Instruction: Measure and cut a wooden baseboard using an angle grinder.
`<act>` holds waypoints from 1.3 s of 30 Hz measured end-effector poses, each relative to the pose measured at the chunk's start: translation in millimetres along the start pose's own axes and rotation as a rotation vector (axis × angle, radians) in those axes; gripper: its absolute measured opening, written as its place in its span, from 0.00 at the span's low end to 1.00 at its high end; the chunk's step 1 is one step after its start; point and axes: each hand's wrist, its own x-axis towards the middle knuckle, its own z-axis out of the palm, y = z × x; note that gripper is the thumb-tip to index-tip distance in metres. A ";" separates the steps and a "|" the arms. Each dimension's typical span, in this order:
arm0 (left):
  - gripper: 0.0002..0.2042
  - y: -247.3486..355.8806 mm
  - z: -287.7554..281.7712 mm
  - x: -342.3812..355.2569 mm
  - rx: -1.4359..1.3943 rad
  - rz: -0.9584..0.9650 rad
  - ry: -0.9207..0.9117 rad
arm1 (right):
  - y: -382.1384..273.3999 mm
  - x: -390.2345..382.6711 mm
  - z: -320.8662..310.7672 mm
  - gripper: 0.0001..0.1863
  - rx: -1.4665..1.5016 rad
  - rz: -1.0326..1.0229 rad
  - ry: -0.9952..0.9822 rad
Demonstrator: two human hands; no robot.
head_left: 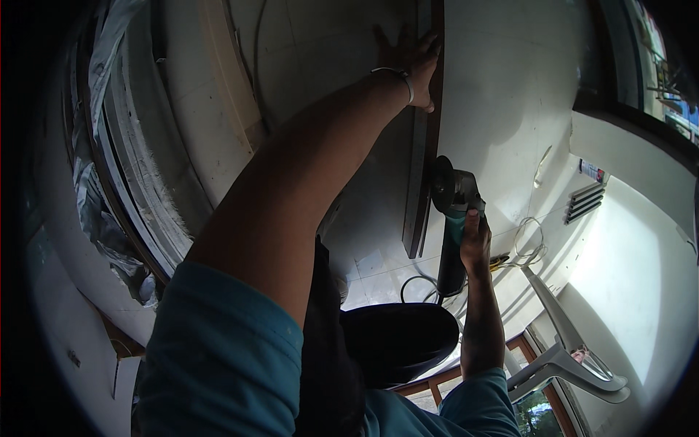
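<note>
Head view: nearest the camera are the blue-green sleeve (226, 342) on the left arm and the dark-trousered knee (408, 339), bent at lower centre. Beyond the knee, the right hand (475, 240) is wrapped around a green and black grinder (453, 226), thumb along its body. The grinder's disc (441, 176) stands just beside the right edge of a long dark bar (420, 182); contact cannot be confirmed. A black cord (415, 280) loops near the grinder's rear end. The bar runs away from the person, up to the top of the view. Further along it, the left hand (421, 73) is spread on the bar, fingers apart; a pale band (409, 89) circles its wrist.

Out to the left lie a light wooden board (227, 80) and crumpled plastic sheeting (109, 226). To the right, a coiled cable (539, 247) sits on the floor, with four dark strips (585, 202) beyond it and a window (673, 80) at upper right.
</note>
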 end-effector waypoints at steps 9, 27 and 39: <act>0.56 0.0 1.8 1.8 -0.022 0.001 0.009 | 4.3 3.7 -0.5 0.38 -0.039 0.018 -0.018; 0.56 -0.4 2.3 1.9 -0.036 0.000 0.000 | -3.1 21.2 0.4 0.37 -0.036 -0.017 -0.002; 0.55 -1.0 2.6 3.2 -0.022 0.012 0.023 | -14.8 39.1 5.2 0.36 0.029 -0.101 0.101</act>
